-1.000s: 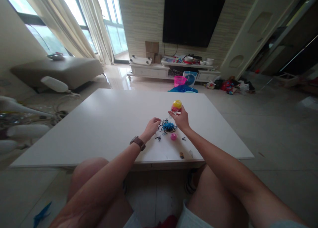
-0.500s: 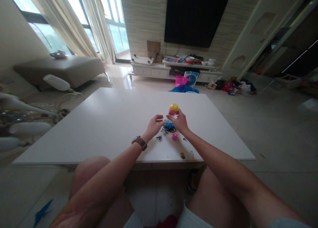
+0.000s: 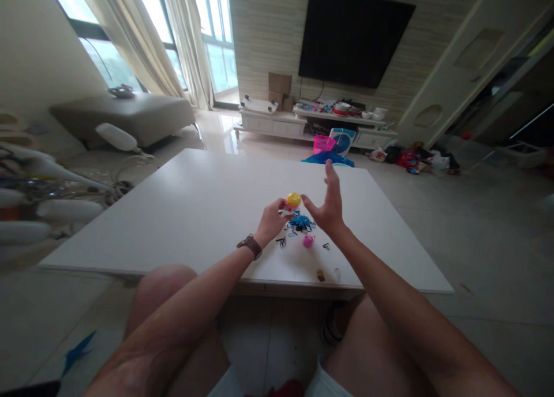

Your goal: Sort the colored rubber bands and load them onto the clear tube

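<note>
My left hand [image 3: 272,219], with a brown watch on the wrist, is closed on a small yellow and pink object [image 3: 294,199] above the white table [image 3: 208,212]. To its right, my right hand [image 3: 328,206] is raised with thumb and fingers spread, holding nothing. Below the hands lies a pile of blue and black bands [image 3: 300,221]. A round pink item [image 3: 308,241] rests just in front of the pile. Loose dark bands [image 3: 281,242] lie to the left, and a small brown and black piece [image 3: 321,275] is by the near edge.
Beyond the table's far edge are a blue object [image 3: 329,157] and a pink basket [image 3: 324,144]. A low cabinet [image 3: 277,126] stands under a television. White chair parts [image 3: 69,208] are at the left, and my knees are below the near edge.
The yellow and pink object has passed from my right hand to my left and sits lower. My right hand has let go, opened and risen. The camera view has shifted slightly.
</note>
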### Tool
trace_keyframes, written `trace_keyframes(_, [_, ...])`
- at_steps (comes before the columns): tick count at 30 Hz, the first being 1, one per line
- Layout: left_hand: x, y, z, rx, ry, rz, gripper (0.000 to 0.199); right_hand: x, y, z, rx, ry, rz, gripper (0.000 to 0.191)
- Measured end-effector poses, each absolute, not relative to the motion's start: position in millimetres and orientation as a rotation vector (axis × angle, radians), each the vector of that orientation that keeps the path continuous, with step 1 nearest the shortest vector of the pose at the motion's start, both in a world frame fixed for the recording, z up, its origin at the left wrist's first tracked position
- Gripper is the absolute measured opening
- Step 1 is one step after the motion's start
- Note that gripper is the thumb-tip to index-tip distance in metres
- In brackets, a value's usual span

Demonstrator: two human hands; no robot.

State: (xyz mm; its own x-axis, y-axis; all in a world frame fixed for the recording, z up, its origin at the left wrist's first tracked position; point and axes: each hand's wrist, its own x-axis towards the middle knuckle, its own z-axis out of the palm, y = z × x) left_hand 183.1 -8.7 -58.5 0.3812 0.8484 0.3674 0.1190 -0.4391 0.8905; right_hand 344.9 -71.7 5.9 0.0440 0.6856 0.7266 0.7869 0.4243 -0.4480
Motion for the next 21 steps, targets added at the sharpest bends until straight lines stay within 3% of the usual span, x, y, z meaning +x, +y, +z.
trace_keyframes(5, [181.2, -6.5, -63.6, 1.933, 0.869, 1.100, 0.018, 334.0, -77.8, 8.3, -1.218, -2.270, -0.160, 0.086])
trace_keyframes(10, [181.3, -3.5, -62.7, 1.937, 0.903, 1.099, 0.019, 334.4, -81.3, 18.7, -1.273, -1.905, -0.344, 0.087])
trace_keyframes(14, [182.5, -2.9, -59.9, 1.913, 0.917, 1.113, 0.018, 343.0, -81.9, 17.7, -1.273, -2.218, -0.202, 0.087])
trace_keyframes(19, [182.4, -5.0, -53.0, 1.854, 0.886, 1.115, 0.026, 344.1, -79.0, 18.4, -1.302, -1.923, -0.308, 0.091])
trace_keyframes(21, [182.0, -5.7, -50.9, 1.857, 0.895, 1.114, 0.022, 342.2, -77.2, 17.4, -1.262, -2.071, -0.214, 0.091])
